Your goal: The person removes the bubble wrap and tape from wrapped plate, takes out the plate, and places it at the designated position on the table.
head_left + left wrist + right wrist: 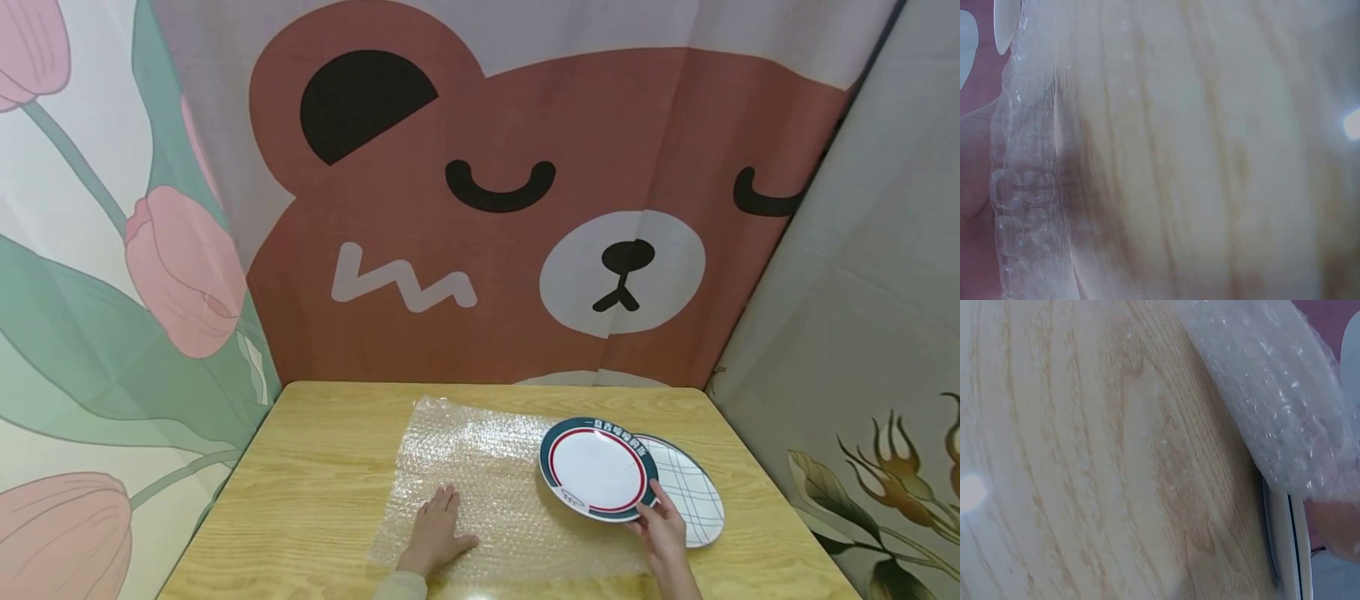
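My right hand point(662, 527) grips the lower right edge of a round plate point(597, 469), white inside with a dark blue rim, a red ring and lettering. The plate is tilted over the right part of a bubble wrap sheet point(491, 475). My left hand point(437, 533) rests on the sheet's left part, fingers straight and thumb out to the side. Partly hidden behind the held plate is an oval white plate point(693, 496) with dark grid lines. The right wrist view catches the bubble wrap point(1272, 387) edge and plate edges point(1294, 550).
The wooden table point(300, 483) has rounded far corners. A bear-print curtain point(585, 125) hangs right behind it, a tulip-print cloth point(67, 358) on the left and a grey flowered cloth point(847, 317) on the right.
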Demonstrator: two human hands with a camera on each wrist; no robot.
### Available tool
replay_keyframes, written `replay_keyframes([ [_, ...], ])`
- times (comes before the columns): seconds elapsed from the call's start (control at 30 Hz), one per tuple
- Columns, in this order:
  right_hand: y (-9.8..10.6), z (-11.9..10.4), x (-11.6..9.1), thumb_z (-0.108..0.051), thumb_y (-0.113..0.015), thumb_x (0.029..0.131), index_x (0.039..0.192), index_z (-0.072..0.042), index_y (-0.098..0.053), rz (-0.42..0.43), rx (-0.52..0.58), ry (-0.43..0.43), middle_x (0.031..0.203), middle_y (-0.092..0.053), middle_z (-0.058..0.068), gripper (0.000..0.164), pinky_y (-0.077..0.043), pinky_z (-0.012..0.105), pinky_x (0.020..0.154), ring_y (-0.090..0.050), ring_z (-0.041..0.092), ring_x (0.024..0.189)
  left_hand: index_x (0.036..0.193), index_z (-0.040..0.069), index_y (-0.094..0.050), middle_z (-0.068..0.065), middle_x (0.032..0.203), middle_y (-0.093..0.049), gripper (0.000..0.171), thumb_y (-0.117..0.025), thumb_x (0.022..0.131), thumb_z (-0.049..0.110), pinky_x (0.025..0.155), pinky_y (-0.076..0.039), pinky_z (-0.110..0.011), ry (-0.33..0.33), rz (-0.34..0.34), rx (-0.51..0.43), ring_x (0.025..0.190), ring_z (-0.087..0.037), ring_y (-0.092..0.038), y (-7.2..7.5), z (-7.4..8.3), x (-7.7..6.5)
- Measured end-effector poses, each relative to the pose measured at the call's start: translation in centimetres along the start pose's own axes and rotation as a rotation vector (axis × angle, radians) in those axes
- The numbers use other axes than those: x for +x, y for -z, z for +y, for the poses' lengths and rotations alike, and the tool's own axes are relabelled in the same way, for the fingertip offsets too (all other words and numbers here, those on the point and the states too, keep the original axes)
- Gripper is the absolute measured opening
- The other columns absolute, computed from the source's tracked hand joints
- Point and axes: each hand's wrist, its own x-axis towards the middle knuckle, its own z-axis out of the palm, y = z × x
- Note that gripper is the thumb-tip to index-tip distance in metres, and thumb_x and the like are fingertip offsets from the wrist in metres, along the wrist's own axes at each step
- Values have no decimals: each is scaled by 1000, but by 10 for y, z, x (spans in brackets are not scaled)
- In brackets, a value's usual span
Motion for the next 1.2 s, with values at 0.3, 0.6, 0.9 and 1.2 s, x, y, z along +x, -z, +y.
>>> replay_keyframes([
  [0.3,6,0,-1,10,-36,86,143,-5,-8,11,64,-17,115,-36,13,65,-51,24,70,-59,7,76,124,-11,-43,-26,131,-38,79,-67,73,44,95,-30,-54,0,3,10,121,-41,-33,2,1,-1],
  [0.6,13,1,1,9,-36,86,142,-5,-9,41,49,-6,106,-37,10,65,-51,24,71,-59,7,74,124,-11,-42,-26,132,-37,79,-67,73,44,95,-29,-54,11,-15,11,122,-40,-32,2,1,-1],
  [0.9,23,2,3,9,-37,85,142,-6,-6,39,44,-3,109,-33,11,67,-50,26,75,-60,7,74,124,-11,-42,-26,132,-37,79,-67,73,43,95,-29,-54,9,-12,4,122,-40,-32,1,1,-1],
  [1.2,26,1,3,7,-39,86,143,-6,-8,61,17,-10,104,-36,9,66,-51,25,72,-59,6,71,125,-12,-42,-26,133,-36,79,-67,74,43,96,-28,-55,11,-23,-10,123,-41,-31,2,2,-1],
])
